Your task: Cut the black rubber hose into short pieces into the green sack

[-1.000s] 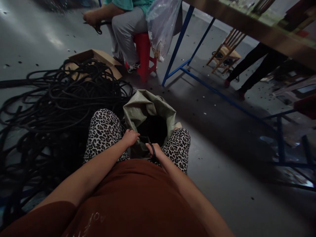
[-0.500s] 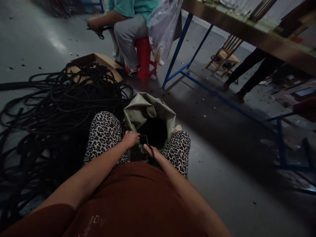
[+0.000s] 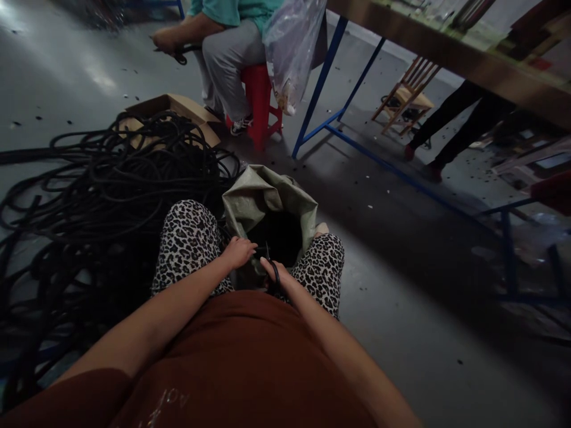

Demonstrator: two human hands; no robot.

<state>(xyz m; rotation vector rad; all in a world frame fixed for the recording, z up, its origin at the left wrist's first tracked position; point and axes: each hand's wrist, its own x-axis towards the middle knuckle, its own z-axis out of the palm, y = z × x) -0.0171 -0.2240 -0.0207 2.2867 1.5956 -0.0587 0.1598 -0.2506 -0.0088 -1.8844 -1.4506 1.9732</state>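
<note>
My right hand point(image 3: 281, 273) is closed around scissors point(image 3: 277, 278) with black loop handles, their blades pointing up and away from me. Just to its left, my left hand point(image 3: 239, 252) pinches a dark strip point(image 3: 260, 249), whose end reaches the scissor blades. Most of that strip is hidden or lost against the dark background. Both hands are over the near edge of a grey-green woven sack point(image 3: 297, 199), which stands with its mouth gaping between my knees. Its inside is too dark to make out.
A large tangle of black hose or cord point(image 3: 120, 178) spreads on my left, partly over a cardboard box point(image 3: 191, 110). Ahead, a co-worker sits on a red stool point(image 3: 257, 104) beside a plastic bag point(image 3: 294, 53). A blue-legged table point(image 3: 401, 35) stands to the right.
The scissor blades have shifted from spread around the dark strip to nearer together. My left hand has moved slightly right, towards the scissors.
</note>
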